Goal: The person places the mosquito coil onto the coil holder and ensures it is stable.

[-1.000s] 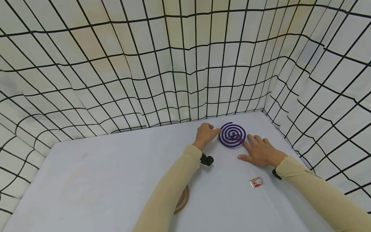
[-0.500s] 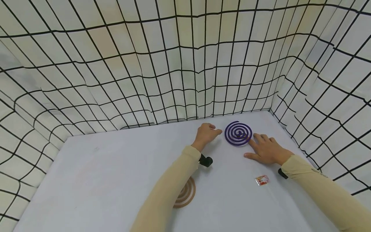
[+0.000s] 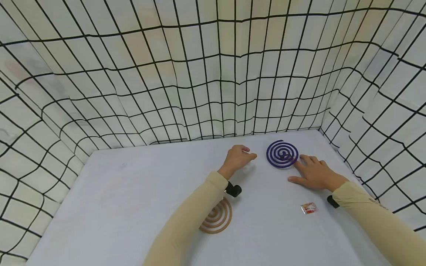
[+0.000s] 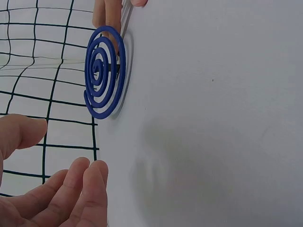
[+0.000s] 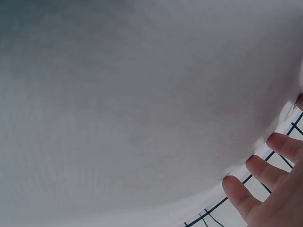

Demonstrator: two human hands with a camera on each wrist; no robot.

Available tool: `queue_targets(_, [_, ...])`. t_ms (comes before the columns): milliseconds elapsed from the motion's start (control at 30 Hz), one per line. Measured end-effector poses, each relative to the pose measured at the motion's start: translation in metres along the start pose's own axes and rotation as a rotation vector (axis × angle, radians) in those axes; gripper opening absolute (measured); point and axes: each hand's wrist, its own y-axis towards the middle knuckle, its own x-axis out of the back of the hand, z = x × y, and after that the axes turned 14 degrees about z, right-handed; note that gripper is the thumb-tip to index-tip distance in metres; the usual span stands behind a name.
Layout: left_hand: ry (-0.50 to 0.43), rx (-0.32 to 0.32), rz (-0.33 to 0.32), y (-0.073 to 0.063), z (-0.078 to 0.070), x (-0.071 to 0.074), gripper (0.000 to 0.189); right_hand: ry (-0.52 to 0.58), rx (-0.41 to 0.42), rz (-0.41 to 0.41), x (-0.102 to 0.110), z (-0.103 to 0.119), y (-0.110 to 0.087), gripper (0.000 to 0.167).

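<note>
A dark purple mosquito coil [image 3: 283,154] stands raised and slightly tilted at the far right of the white table; it looks blue in the left wrist view [image 4: 97,68]. My left hand [image 3: 237,158] hovers to its left, apart from it, thumb and fingers spread with nothing between them. On the coil's right, my right hand [image 3: 316,173] rests on the table with fingers extended. Its index finger reaches under the coil's edge, where a small dark strip [image 4: 113,68] shows. Whether the finger touches that strip is unclear. In the right wrist view only fingertips [image 5: 236,189] appear.
A brown mosquito coil [image 3: 229,216] lies flat on the table [image 3: 143,207], partly covered by my left sleeve. Nearer the front right lies a small red and white packet [image 3: 309,208]. Black netting [image 3: 219,81] over white cloth walls in the back and sides.
My left hand has let go of the purple coil's edge and drawn off to the left. The right hand keeps its place beside the coil. The head view has shifted left.
</note>
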Motion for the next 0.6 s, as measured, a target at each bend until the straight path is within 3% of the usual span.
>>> queue_targets(600, [0.095,-0.049,0.062,-0.043,0.01,0.012,0.052,0.058,-0.01,0.063,0.002,0.005,-0.004,0.088])
